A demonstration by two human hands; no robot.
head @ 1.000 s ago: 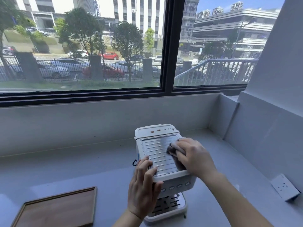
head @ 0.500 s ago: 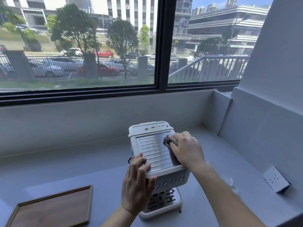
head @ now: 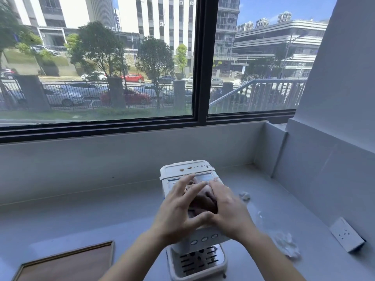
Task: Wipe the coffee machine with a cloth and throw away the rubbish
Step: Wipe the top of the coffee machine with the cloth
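The white coffee machine (head: 187, 169) stands on the grey counter (head: 101, 216) at centre, its drip tray (head: 196, 262) towards me. Both hands are on its ribbed top with a brownish cloth (head: 203, 199) bunched between them. My right hand (head: 228, 209) holds the cloth from the right, fingers bent over it. My left hand (head: 178, 211) meets it from the left, its spread, straight fingers touching the cloth and its thumb under it. Crumpled white tissues lie on the counter to the right, one (head: 244, 196) beside the machine, one (head: 288, 245) nearer me. The hands are blurred.
A wooden tray (head: 67, 264) lies at the bottom left. A white wall socket (head: 347, 234) sits on the right wall, which closes in the counter on that side. Behind the machine a low grey ledge runs under the window.
My left hand has left the machine's front left corner and come onto the top to meet the cloth. My right hand has drawn the cloth towards the middle. The view has tilted up.
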